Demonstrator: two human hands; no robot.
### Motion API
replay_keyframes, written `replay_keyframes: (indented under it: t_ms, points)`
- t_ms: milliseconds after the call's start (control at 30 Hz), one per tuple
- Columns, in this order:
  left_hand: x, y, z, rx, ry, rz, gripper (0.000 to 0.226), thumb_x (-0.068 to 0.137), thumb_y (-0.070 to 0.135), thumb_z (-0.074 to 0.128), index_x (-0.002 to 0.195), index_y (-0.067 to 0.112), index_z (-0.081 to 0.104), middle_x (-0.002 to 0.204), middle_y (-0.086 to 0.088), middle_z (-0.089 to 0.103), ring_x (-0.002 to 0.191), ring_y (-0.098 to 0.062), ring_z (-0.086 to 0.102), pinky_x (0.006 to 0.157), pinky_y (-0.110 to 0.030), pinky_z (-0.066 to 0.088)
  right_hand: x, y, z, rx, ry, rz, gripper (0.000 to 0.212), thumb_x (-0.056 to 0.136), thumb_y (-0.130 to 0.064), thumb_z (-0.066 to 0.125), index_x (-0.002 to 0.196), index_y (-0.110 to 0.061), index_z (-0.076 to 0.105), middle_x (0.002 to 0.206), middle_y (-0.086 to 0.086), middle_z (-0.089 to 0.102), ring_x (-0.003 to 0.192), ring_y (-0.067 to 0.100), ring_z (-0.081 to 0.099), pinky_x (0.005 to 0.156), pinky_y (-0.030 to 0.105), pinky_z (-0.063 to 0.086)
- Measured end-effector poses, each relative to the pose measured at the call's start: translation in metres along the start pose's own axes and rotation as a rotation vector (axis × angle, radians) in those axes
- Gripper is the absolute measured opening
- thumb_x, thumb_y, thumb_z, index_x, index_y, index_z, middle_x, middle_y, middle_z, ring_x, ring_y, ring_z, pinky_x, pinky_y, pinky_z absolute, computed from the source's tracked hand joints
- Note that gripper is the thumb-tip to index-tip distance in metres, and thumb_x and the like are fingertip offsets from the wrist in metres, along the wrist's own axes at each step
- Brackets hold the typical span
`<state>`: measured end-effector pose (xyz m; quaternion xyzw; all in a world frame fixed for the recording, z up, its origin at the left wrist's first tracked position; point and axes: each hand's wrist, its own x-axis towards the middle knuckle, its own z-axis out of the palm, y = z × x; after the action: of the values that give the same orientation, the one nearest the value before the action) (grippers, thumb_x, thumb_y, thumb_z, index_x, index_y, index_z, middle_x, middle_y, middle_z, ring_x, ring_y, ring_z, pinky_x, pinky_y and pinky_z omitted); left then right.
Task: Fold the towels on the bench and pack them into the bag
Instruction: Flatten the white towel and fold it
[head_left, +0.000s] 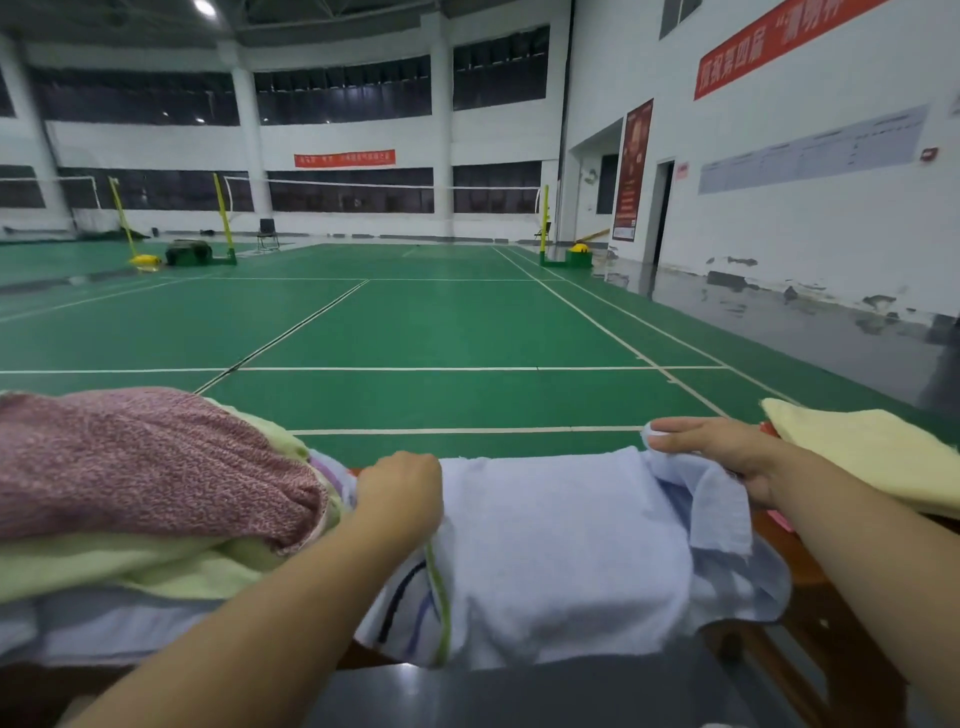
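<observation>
A pale blue towel with striped edging lies spread across the wooden bench in front of me. My left hand is closed on the towel's left edge. My right hand pinches its far right corner, lifted slightly off the bench. To the left sits a heap of towels: a pink knitted one on top, a pale green one beneath, and a light blue one at the bottom. A pale yellow towel lies flat at the right. No bag shows in the frame.
Beyond the bench stretches a green badminton court with white lines, nets on yellow posts, a black chair far off, and a white wall with red banners at the right.
</observation>
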<state>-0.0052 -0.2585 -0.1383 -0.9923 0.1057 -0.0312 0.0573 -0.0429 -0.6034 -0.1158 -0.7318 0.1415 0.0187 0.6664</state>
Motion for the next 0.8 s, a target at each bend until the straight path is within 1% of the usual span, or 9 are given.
replay_keyframes:
  t_ms: [67, 167, 233, 333, 400, 500, 600, 733, 800]
  points:
    - [0.006, 0.010, 0.023, -0.142, 0.045, 0.034, 0.011, 0.092, 0.007, 0.045, 0.096, 0.014, 0.052, 0.115, -0.011, 0.061, 0.106, -0.033, 0.061, 0.079, -0.036, 0.047, -0.003, 0.001, 0.003, -0.011, -0.003, 0.004, 0.052, 0.083, -0.010, 0.079, 0.132, -0.010, 0.062, 0.116, 0.011, 0.072, 0.104, 0.029, 0.070, 0.080, 0.036, 0.057]
    - [0.015, 0.026, 0.055, -0.286, 0.131, 0.147, 0.024, 0.096, 0.014, 0.042, 0.115, 0.013, 0.058, 0.119, -0.010, 0.057, 0.111, -0.031, 0.054, 0.093, -0.040, 0.045, -0.003, 0.006, 0.009, -0.002, 0.003, 0.000, 0.052, 0.082, -0.011, 0.079, 0.131, -0.009, 0.062, 0.117, 0.012, 0.071, 0.101, 0.027, 0.070, 0.077, 0.035, 0.056]
    - [0.017, 0.038, 0.065, -0.337, 0.189, 0.251, 0.029, 0.100, 0.019, 0.041, 0.121, 0.016, 0.060, 0.120, -0.008, 0.059, 0.113, -0.029, 0.053, 0.095, -0.040, 0.043, 0.002, 0.018, 0.018, -0.044, 0.011, -0.024, 0.060, 0.078, -0.014, 0.082, 0.134, -0.007, 0.060, 0.126, 0.011, 0.067, 0.105, 0.024, 0.067, 0.085, 0.034, 0.053]
    - [0.017, 0.057, 0.068, -0.478, 0.201, 0.406, 0.036, 0.102, 0.025, 0.040, 0.131, 0.019, 0.061, 0.131, -0.006, 0.061, 0.121, -0.026, 0.054, 0.103, -0.037, 0.042, 0.013, 0.046, 0.033, -0.236, 0.033, -0.080, 0.068, 0.081, -0.020, 0.083, 0.142, -0.006, 0.055, 0.148, 0.003, 0.048, 0.123, 0.023, 0.055, 0.099, 0.030, 0.043]
    - [0.015, 0.067, 0.068, -0.598, 0.177, 0.476, 0.039, 0.104, 0.026, 0.041, 0.140, 0.020, 0.056, 0.147, -0.004, 0.050, 0.134, -0.024, 0.045, 0.114, -0.032, 0.033, 0.020, 0.064, 0.040, -0.371, 0.077, -0.119, 0.070, 0.082, -0.027, 0.083, 0.142, -0.006, 0.054, 0.148, 0.001, 0.048, 0.123, 0.021, 0.052, 0.100, 0.027, 0.040]
    - [0.009, 0.072, 0.069, -0.747, 0.111, 0.413, 0.047, 0.106, 0.039, 0.041, 0.152, 0.029, 0.039, 0.165, 0.003, 0.018, 0.150, -0.020, 0.024, 0.122, -0.034, 0.021, 0.026, 0.073, 0.037, -0.442, 0.226, -0.159, 0.065, 0.087, -0.033, 0.079, 0.141, -0.007, 0.056, 0.140, 0.012, 0.058, 0.124, 0.026, 0.055, 0.097, 0.025, 0.037]
    - [0.009, 0.061, 0.071, -0.659, 0.033, 0.321, 0.062, 0.104, 0.054, 0.034, 0.159, 0.029, 0.022, 0.168, 0.004, 0.001, 0.155, -0.017, 0.004, 0.125, -0.036, 0.009, 0.027, 0.074, 0.022, -0.461, 0.304, -0.168, 0.061, 0.090, -0.035, 0.075, 0.140, -0.007, 0.057, 0.138, 0.018, 0.060, 0.123, 0.030, 0.056, 0.100, 0.031, 0.039]
    - [0.010, 0.034, 0.071, -0.353, 0.044, 0.307, 0.056, 0.107, 0.047, 0.022, 0.160, 0.029, 0.013, 0.169, -0.005, -0.009, 0.154, -0.026, -0.015, 0.125, -0.048, 0.000, 0.027, 0.074, 0.013, -0.455, 0.328, -0.149, 0.059, 0.092, -0.037, 0.072, 0.140, -0.007, 0.057, 0.140, 0.017, 0.058, 0.125, 0.031, 0.056, 0.096, 0.029, 0.036]
    - [0.010, 0.021, 0.079, -0.296, -0.012, 0.227, 0.062, 0.102, 0.054, 0.010, 0.160, 0.033, 0.008, 0.169, -0.005, -0.010, 0.154, -0.026, -0.016, 0.124, -0.053, -0.004, 0.028, 0.074, 0.013, -0.455, 0.342, -0.144, 0.059, 0.093, -0.036, 0.072, 0.141, -0.005, 0.056, 0.140, 0.019, 0.058, 0.126, 0.032, 0.055, 0.094, 0.028, 0.034]
